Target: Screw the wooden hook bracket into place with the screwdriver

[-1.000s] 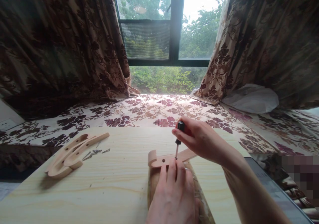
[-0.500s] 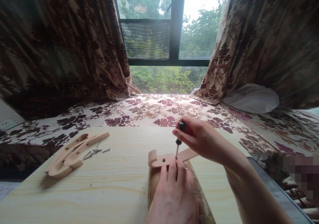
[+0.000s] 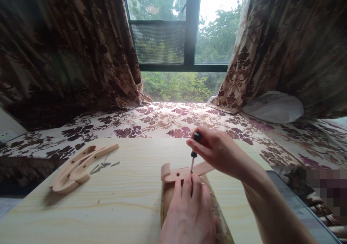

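Gripping screwdriver point(image 3: 193, 153) near-upright in curled right hand point(image 3: 214, 148), apparently over screw point(image 3: 191, 171); bracing wooden piece point(image 3: 183, 172) against likely twisting with flattened left hand point(image 3: 188, 213).

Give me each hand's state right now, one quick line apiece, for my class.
Left hand: open, fingers stretched forward, fingertips on the wooden hook.
Right hand: closed around the screwdriver, its tip pointing down.

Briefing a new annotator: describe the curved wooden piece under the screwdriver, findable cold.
Start at the window; the pale wood-grain tabletop spreads below it in view. Toward its right half, a black-handled screwdriver points down at the curved wooden piece. Unlike the two similar pieces lying together at the left, it lies apart, directly under the screwdriver's tip.
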